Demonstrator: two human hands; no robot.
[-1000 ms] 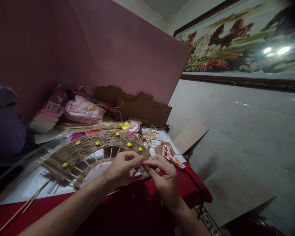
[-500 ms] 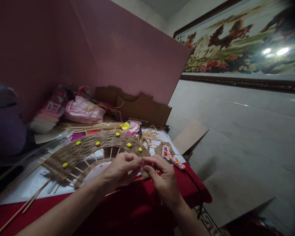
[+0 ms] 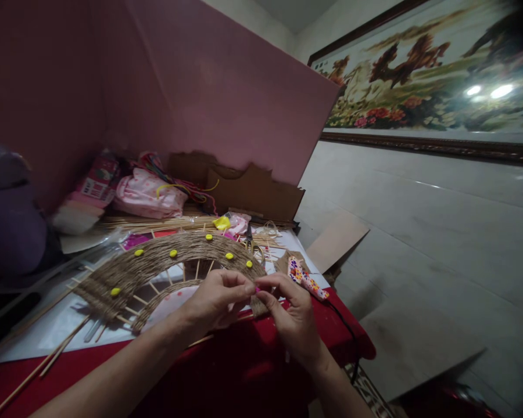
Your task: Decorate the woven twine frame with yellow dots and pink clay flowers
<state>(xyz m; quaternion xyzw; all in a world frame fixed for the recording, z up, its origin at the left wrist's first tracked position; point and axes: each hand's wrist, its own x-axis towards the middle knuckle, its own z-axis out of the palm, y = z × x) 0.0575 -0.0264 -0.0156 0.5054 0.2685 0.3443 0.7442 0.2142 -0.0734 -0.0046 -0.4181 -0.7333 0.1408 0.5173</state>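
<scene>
Only fingertips shift on my feed: since half a second ago, a small pink piece (image 3: 257, 289) comes into view between thumb and forefinger of my right hand (image 3: 292, 307), which pinches it. My left hand (image 3: 218, 296) has its fingers drawn close just beside it; I cannot tell whether they grip it too. Both hands block my view of the right end of a woven fan (image 3: 187, 247) with yellow buttons (image 3: 173, 253). Beyond them lie scissors (image 3: 256, 251); a flower-patterned glue gun (image 3: 305, 278) lies near my right hand. Sticks (image 3: 165, 223) and cardboard (image 3: 253, 188) crowd the back.
</scene>
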